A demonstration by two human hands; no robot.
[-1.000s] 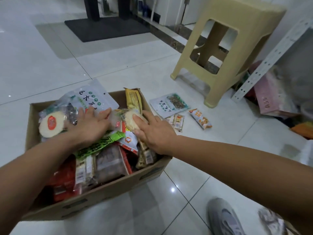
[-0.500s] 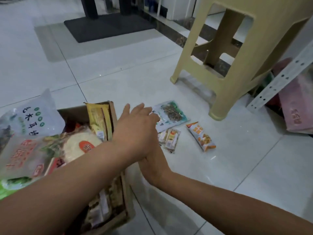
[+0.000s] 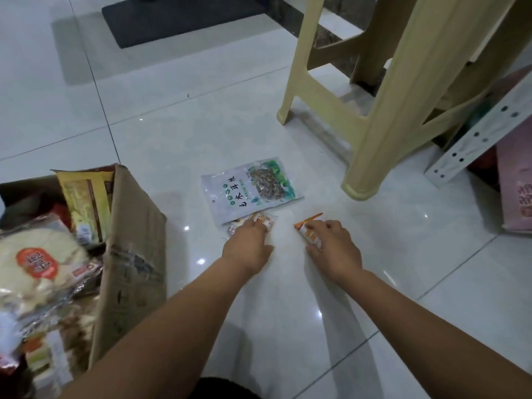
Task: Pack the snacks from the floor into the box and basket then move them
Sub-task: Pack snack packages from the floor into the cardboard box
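Orange packet point(image 3: 309, 233) is on the floor point(image 3: 288, 298), just right of centre, under the right hand point(image 3: 335, 249). Fingers curl over its near half and the far end sticks out past the fingertips. It lies flat, long axis running roughly away from me, far end leaning slightly left. Left hand point(image 3: 247, 247) is near it, fingers curled down on the small packets point(image 3: 260, 223), which touch the near edge of the big pouch point(image 3: 249, 190). Hands are apart, one item each. I can't tell if either item is off the tile yet. Pouch lies flat, long axis across the view and rising to the right, clear-window end toward the stool point(image 3: 371, 133). Change: a second ago both hands were in the box point(image 3: 132, 254) pressing packs down, and half a second ago they were in the air heading out. Now both are down on the strays, and the view has swung so the box sits at left. I read that as tamping done and last floor pickup started. I see three floor items left, so the pouch likely needs a second trip. Box looks full, with a flatbread pack point(image 3: 37, 263) on top and a yellow packet point(image 3: 86, 203) upright in the far corner, so fit may be tight. No basket in view. Slotted bar point(image 3: 475, 139) and pink bag point(image 3: 515, 180) sit past the stool at right.
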